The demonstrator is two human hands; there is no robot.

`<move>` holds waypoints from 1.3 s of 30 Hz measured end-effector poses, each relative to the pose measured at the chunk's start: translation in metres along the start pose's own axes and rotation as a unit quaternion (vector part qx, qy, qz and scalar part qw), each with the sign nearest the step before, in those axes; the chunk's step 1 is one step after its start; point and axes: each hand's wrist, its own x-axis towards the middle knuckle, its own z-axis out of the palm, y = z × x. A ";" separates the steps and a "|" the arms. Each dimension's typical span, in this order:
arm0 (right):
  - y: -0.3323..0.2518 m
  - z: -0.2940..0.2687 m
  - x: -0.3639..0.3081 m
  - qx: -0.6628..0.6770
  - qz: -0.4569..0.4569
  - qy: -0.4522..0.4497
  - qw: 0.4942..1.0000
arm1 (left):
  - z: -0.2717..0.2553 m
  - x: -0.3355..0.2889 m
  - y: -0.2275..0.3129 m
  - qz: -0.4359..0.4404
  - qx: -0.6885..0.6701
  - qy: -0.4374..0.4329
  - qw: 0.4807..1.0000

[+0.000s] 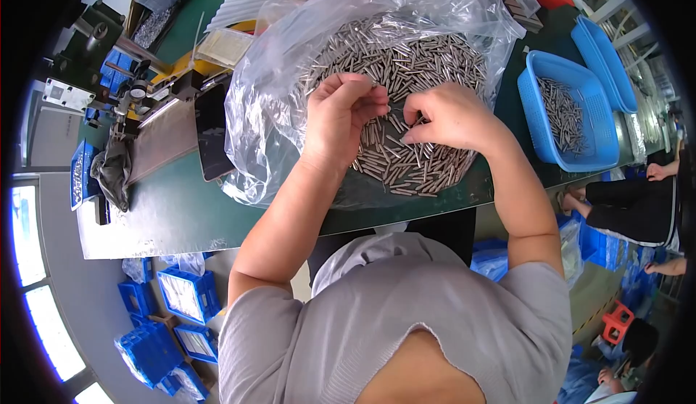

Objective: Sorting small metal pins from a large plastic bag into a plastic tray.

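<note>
A heap of small grey metal pins (424,170) lies on a large clear plastic bag (262,114), spread over the table in front of me. Above the pins' left side is my left hand (341,110), its fingers curled in and the thumb pressed to the index finger. Whatever it holds is hidden by the fingers. Close by on the right, my right hand (451,117) hovers low over the heap with thumb and index finger drawn together. A small dark thing seems to sit between those fingertips, too small to name.
To the right stands a blue plastic basket (531,106) with more pins, beside another blue basket (591,48). At the left are a metal bench fixture (138,88), a dark flat panel (212,134) and a dark cloth (112,172). Blue crates (185,295) stand on the floor; other people are at right.
</note>
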 end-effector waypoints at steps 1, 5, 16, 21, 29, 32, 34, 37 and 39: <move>-0.002 0.000 -0.002 -0.059 -0.016 -0.003 0.998 | 0.000 0.000 0.000 -0.003 0.002 0.000 1.000; 0.001 0.008 0.001 -0.069 -0.038 -0.011 0.997 | 0.000 0.001 -0.002 -0.005 0.001 -0.009 1.000; 0.012 -0.008 0.003 0.451 -0.020 -0.004 0.892 | 0.000 -0.001 -0.003 -0.079 0.013 -0.097 0.992; 0.011 -0.007 0.004 0.465 0.004 0.006 0.885 | 0.000 -0.001 -0.002 -0.100 0.001 -0.127 0.987; 0.024 0.006 0.011 0.327 -0.023 0.096 0.940 | 0.000 0.000 -0.005 -0.100 -0.018 -0.133 0.986; 0.020 0.005 0.011 0.283 -0.025 0.113 0.952 | 0.000 0.000 -0.004 -0.099 -0.015 -0.139 0.985; 0.014 0.001 0.009 0.261 -0.011 0.108 0.959 | 0.000 0.000 -0.004 -0.095 -0.005 -0.132 0.987; 0.003 0.002 0.005 0.222 -0.056 0.136 0.964 | 0.004 -0.003 -0.007 -0.073 0.029 -0.139 0.987; 0.002 0.005 0.008 0.195 -0.037 0.130 0.972 | 0.001 -0.002 -0.006 -0.074 0.029 -0.138 0.987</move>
